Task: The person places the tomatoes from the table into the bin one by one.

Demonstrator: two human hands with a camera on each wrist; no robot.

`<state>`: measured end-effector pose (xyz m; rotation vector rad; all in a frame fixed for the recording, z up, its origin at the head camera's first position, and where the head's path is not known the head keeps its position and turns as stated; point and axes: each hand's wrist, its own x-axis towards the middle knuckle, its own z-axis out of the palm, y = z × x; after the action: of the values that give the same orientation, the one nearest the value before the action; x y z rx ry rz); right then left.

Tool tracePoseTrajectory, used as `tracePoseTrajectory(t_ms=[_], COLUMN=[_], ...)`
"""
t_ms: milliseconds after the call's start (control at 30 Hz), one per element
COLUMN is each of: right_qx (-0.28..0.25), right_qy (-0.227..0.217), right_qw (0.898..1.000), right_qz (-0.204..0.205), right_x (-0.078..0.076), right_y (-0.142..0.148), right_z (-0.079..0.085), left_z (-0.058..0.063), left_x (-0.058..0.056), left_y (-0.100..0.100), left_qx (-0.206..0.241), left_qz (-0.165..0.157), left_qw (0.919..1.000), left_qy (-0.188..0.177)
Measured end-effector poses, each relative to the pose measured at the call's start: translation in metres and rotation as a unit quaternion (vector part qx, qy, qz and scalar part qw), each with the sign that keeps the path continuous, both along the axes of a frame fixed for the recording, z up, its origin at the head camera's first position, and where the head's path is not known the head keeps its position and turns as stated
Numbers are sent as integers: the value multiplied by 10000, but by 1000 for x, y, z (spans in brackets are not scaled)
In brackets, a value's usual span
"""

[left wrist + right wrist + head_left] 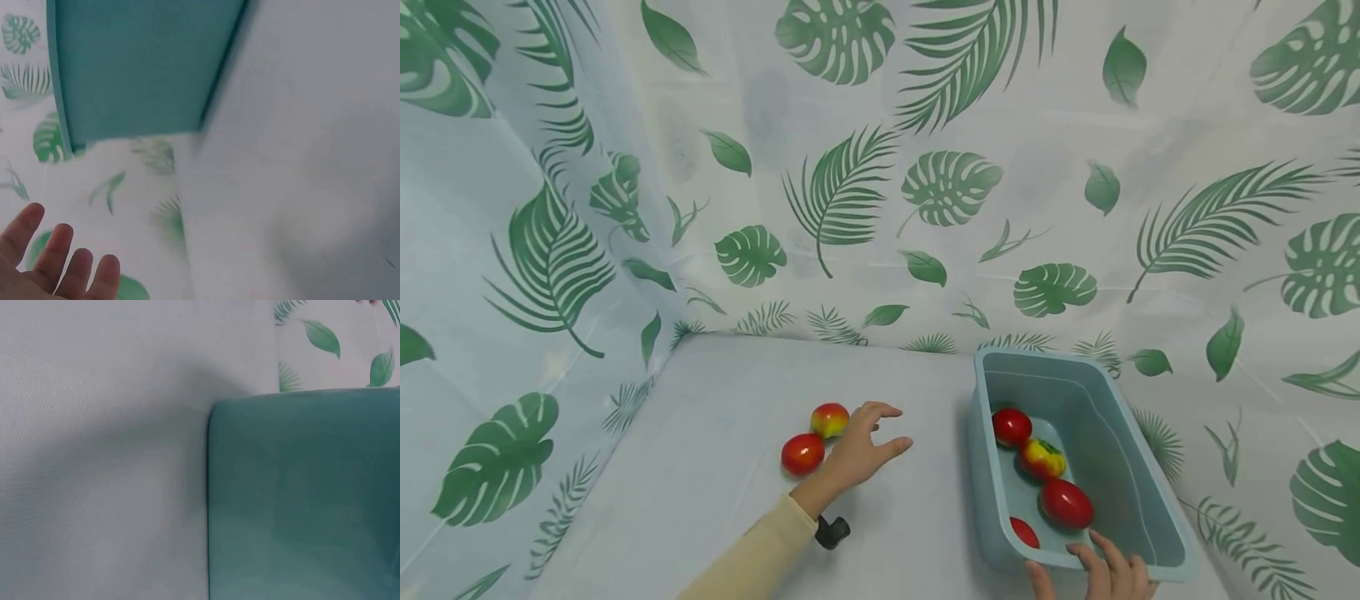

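My left hand (859, 450) hovers over the table in the head view, thumb and index finger apart and nothing between them. Just left of it are a glossy red fruit (802, 455) and a red-and-yellow fruit (830, 420), the latter beside the hand's back. In the left wrist view its fingers (59, 250) are spread. My right hand (1112, 573) grips the near rim of a light blue plastic bin (985, 500), fingers over the edge and thumb outside. Inside lie a round red fruit (1012, 427), a yellow-red fruit (1042, 459), an oval red fruit (1067, 503) and a partly hidden red one (1024, 532).
A white table (722, 450) carries everything. Leaf-printed sheeting (850, 275) stands behind it and along both sides. A small black device (832, 532) sits under my left wrist. The bin's outer wall (300, 500) fills much of the right wrist view.
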<state>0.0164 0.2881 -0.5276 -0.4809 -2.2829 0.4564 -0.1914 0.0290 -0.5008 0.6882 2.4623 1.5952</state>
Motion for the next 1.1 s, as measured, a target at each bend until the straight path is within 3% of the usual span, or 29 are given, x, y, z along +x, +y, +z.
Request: tracePoseTrajectory(t_ms=[67, 167, 333, 500, 833, 1100], right_qx=[5, 23, 8, 108, 163, 190], right_qy=[-196, -385, -404, -345, -463, -433], right_qw=[9998, 9990, 9989, 9991, 9984, 9986], right_qz=[-106, -221, -234, -199, -266, -242], right_x=[1, 1, 1, 1, 0, -1], right_y=[-2, -4, -5, -3, -2, -3], right_z=[2, 5, 6, 6, 7, 7], left_z=[-9, -21, -36, -51, -71, -81], left_x=[0, -1, -1, 1, 0, 0], left_y=[-12, -29, -59, -81, -102, -108], left_qx=[-80, -258, -583, -1000, -1462, -1617], left_qz=[225, 525, 1050, 1539, 1967, 2128], left_qw=[9996, 9983, 9905, 9791, 9604, 9464], left_qy=[-147, -65, 673, 872, 1325, 1814])
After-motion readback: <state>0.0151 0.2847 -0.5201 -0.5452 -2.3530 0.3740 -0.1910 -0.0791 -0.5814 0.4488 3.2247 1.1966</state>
